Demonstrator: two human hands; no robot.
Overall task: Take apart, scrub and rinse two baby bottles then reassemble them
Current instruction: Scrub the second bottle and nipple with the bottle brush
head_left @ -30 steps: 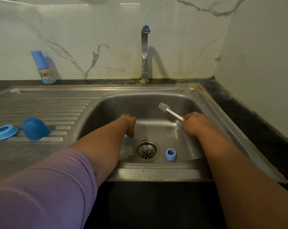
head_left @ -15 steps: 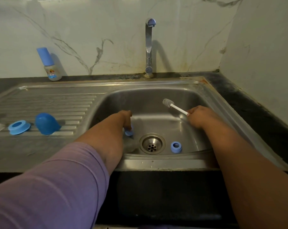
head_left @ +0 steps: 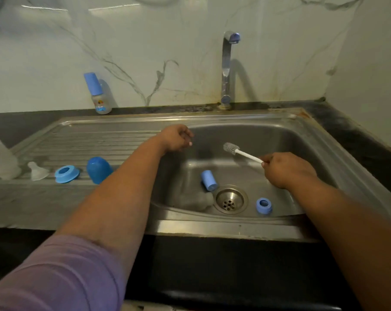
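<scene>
My right hand [head_left: 286, 169] grips the white handle of a small bottle brush [head_left: 233, 149], its bristles pointing left over the sink basin [head_left: 286, 140]. My left hand [head_left: 175, 139] hovers above the basin's left rim, fingers loosely curled and holding nothing. On the basin floor a blue cap [head_left: 208, 180] lies on its side against a clear bottle body [head_left: 194, 200], left of the drain [head_left: 230, 199]. A blue ring [head_left: 263, 205] sits right of the drain. An assembled bottle [head_left: 98, 95] with a blue cap stands at the back wall.
On the drainboard [head_left: 95, 140] lie a blue dome cap [head_left: 99, 169], a blue ring [head_left: 66, 174], a clear nipple [head_left: 38, 171] and a clear bottle [head_left: 1, 159] at the far left. The tap [head_left: 227, 63] rises behind the basin. A wall closes the right side.
My left hand has let go of the blue cap and clear bottle on the basin floor and risen to the left rim. The right hand still holds the brush.
</scene>
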